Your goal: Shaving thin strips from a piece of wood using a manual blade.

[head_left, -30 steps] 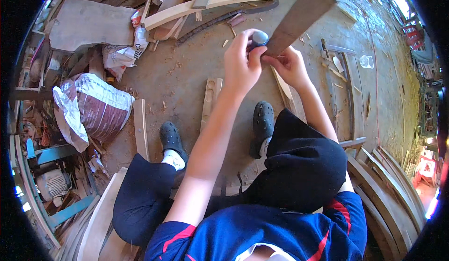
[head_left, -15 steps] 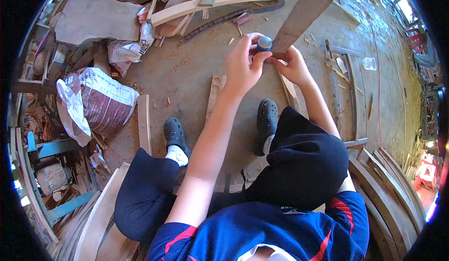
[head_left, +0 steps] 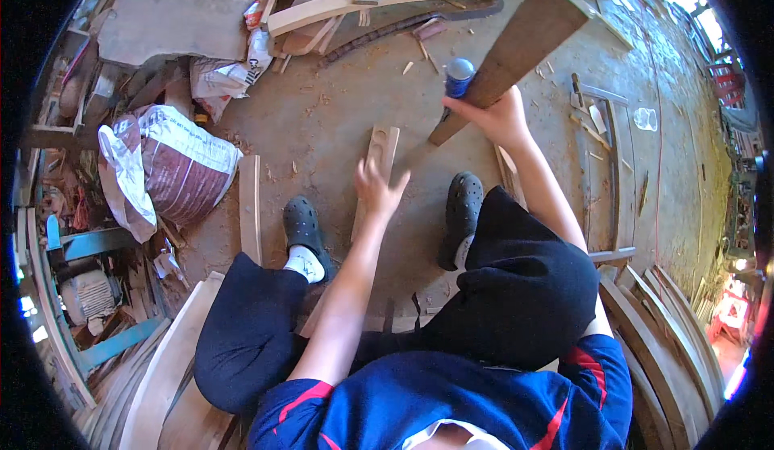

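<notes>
The bottle (head_left: 457, 87) has been released by the left hand (head_left: 377, 188), now spread over the board (head_left: 389, 142), freeing 1 hand; the plank (head_left: 532, 35), bottle against it, is gripped by the right hand (head_left: 501, 119)

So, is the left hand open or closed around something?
Open: the left hand is spread over the recessed wood strip, with nothing visibly gripped; whether it touches the strip, I cannot tell.

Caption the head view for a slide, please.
Right hand holds a wooden board, a blue container beside it; left hand is open.
</notes>
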`<state>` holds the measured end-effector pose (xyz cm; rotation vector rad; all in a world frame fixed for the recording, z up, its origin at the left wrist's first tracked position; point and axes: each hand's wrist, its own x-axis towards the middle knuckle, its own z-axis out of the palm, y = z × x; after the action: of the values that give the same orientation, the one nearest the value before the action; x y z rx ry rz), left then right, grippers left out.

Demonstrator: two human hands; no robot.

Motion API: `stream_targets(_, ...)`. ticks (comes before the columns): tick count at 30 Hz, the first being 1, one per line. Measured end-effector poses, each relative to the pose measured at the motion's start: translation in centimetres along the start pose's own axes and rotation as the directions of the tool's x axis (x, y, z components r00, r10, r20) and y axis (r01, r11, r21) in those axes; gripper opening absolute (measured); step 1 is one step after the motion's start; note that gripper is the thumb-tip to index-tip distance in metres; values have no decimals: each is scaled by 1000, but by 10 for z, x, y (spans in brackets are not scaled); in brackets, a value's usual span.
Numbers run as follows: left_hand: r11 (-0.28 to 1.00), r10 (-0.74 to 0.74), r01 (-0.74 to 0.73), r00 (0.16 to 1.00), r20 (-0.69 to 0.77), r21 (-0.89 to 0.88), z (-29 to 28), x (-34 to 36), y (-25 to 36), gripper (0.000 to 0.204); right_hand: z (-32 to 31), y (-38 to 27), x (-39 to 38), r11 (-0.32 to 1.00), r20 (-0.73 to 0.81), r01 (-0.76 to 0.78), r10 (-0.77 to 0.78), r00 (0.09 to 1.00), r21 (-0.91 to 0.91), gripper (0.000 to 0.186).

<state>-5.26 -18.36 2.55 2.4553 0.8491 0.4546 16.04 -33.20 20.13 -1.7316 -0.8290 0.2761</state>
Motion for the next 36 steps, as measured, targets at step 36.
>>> stream_targets(36, 950, 214, -135, 937, 275, -280, -241, 34, 123, 71, -2, 14, 4, 987, -179, -61, 87, 980, 149, 23)
